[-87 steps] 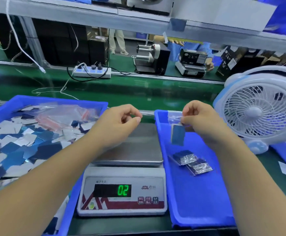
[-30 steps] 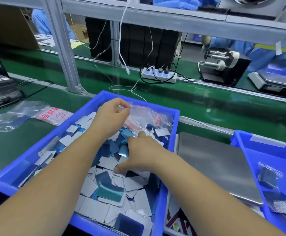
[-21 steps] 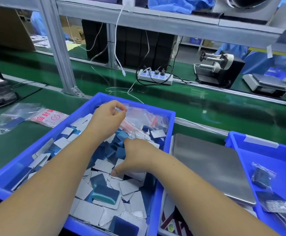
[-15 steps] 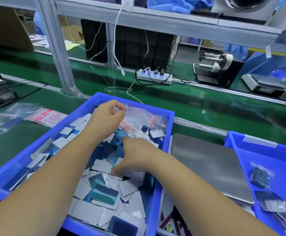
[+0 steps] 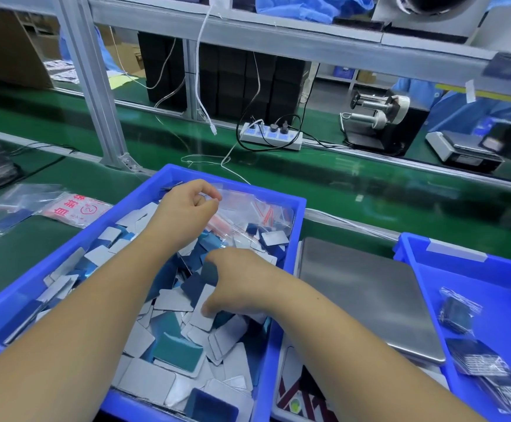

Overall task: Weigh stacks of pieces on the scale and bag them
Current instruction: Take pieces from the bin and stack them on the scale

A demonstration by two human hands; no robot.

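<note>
Two bare forearms reach into a blue bin [image 5: 144, 193] heaped with flat rectangular pieces [image 5: 173, 301], white-backed and blue-faced. The left hand [image 5: 184, 216] pinches a clear zip bag [image 5: 248, 216] at the bin's far end. The right hand [image 5: 239, 286] curls palm-down into the pile, fingers hidden, apparently gathering pieces. The pieces lie scattered at every angle, with no shared long axis or facing. Gathered so unevenly, a handful could likely splay or drop pieces and spoil the count. The scale [image 5: 367, 293] sits beside the bin, its platform bare.
</note>
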